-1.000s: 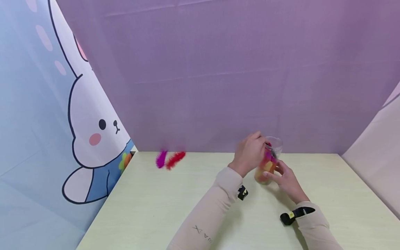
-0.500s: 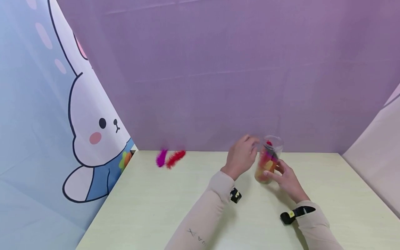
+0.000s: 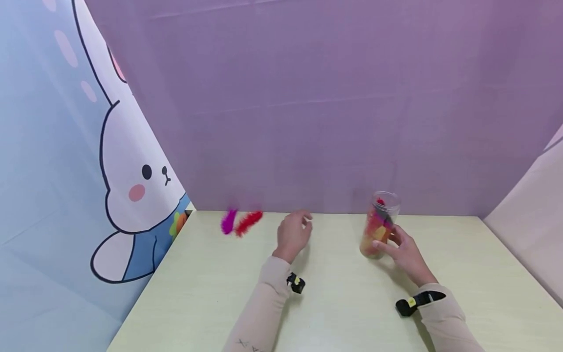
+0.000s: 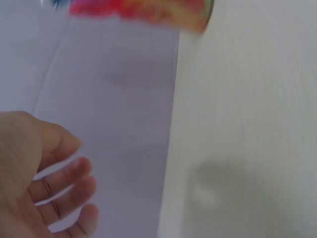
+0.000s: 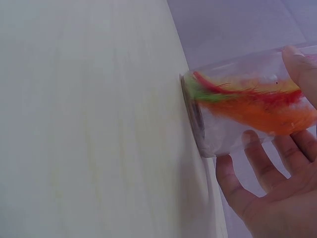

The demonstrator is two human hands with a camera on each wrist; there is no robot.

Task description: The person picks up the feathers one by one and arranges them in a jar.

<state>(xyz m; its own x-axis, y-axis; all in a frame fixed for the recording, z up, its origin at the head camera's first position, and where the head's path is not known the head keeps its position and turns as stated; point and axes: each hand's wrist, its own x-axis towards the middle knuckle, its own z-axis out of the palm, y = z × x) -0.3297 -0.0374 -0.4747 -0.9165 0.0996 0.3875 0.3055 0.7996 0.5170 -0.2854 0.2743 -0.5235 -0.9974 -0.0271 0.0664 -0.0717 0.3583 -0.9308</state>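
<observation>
A clear plastic jar (image 3: pixel 367 239) stands upright on the table, with colourful feathers (image 5: pixel 262 106) inside in red, orange, green and other shades. My right hand (image 3: pixel 406 254) grips the jar low on its right side, thumb in front and fingers round the back. Over the table, well left of the jar, is my left hand (image 3: pixel 293 235), its fingers loosely bent and nothing between them, as the left wrist view (image 4: pixel 44 178) also shows. Left of that hand lie a red feather (image 3: pixel 249 223) and a purple feather (image 3: pixel 228 221) near the table's back edge.
The pale table (image 3: pixel 343 303) ends at a purple cloth backdrop (image 3: pixel 334 112). A blue curtain with a cartoon rabbit (image 3: pixel 136 176) hangs on the left, and a white cloth (image 3: pixel 532 220) on the right. Each wrist bears a black camera strap.
My left hand has come away from the jar's mouth and moved left toward the loose feathers. The right hand and the jar have stayed in place.
</observation>
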